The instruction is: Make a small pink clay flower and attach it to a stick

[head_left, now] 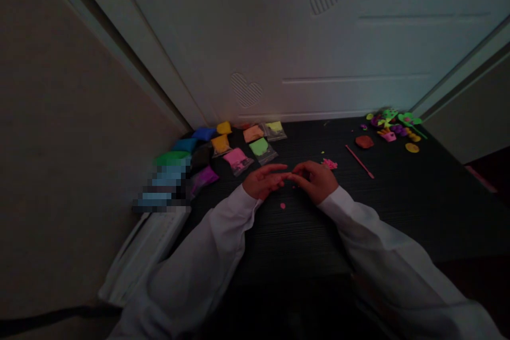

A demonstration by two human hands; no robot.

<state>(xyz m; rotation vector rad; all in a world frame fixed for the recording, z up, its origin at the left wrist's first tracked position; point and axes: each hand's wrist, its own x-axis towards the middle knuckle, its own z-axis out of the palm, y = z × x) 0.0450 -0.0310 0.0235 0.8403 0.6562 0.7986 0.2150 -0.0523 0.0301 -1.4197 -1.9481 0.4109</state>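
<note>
My left hand (263, 180) and my right hand (316, 179) meet fingertip to fingertip above a dark mat (398, 207), both in white sleeves. Their fingers pinch together around something tiny that I cannot make out in the dim light. A small pink clay ball (282, 205) lies on the mat just below the hands. A crumbled pink clay lump (329, 163) sits right behind my right hand. A thin pink stick tool (359, 161) lies further right.
Several small bags of coloured clay (237, 159) lie at the back left near a white door (319, 37). Finished clay shapes (392, 127) and a brown clay disc (364, 142) sit at the back right. A white box (139, 255) lies at the left.
</note>
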